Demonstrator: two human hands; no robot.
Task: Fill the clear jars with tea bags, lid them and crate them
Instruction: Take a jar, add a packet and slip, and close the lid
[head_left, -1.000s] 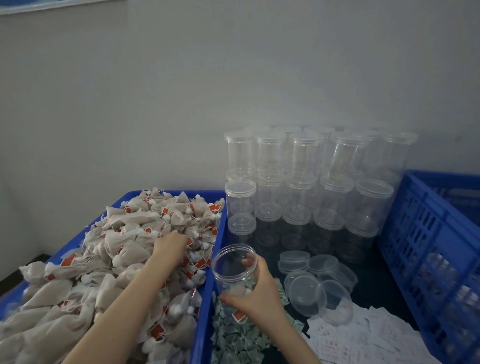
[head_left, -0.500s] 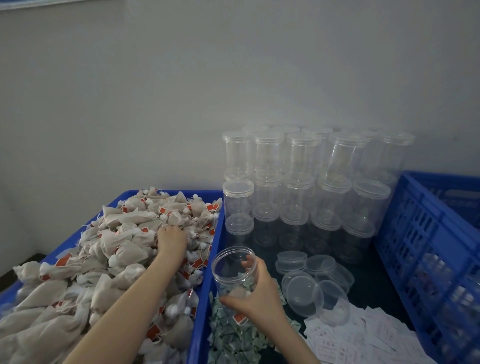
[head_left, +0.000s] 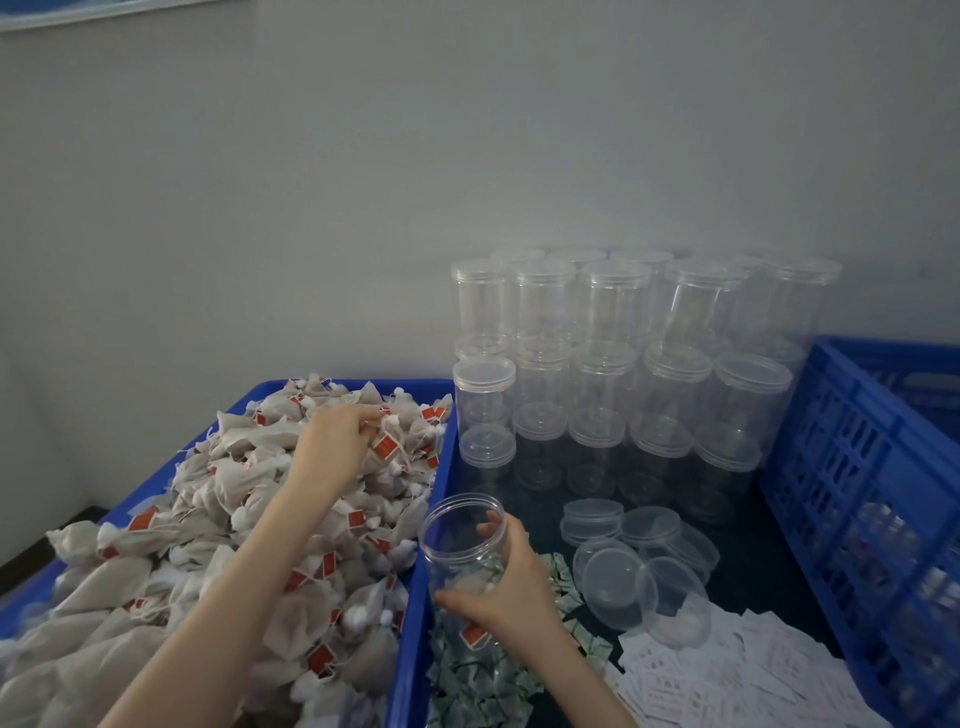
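Observation:
My right hand (head_left: 511, 582) grips an open clear jar (head_left: 457, 540), tilted toward the left, with a tea bag or two in its bottom. My left hand (head_left: 332, 447) rests on the heap of beige tea bags (head_left: 208, 519) with red tags in the blue bin (head_left: 415, 597), its fingers pinched around a tea bag (head_left: 387, 441) near the heap's far end. Loose clear lids (head_left: 623, 566) lie right of the jar. Lidded clear jars (head_left: 613, 374) are stacked against the wall behind.
A blue slatted crate (head_left: 857, 493) stands at the right, with jars dimly visible through its wall. Small green packets (head_left: 483, 675) and white paper slips (head_left: 727, 670) lie on the dark table in front. A grey wall closes the back.
My left hand has moved further up the heap and closed its fingers on a tea bag. The right hand still holds the jar in the same place.

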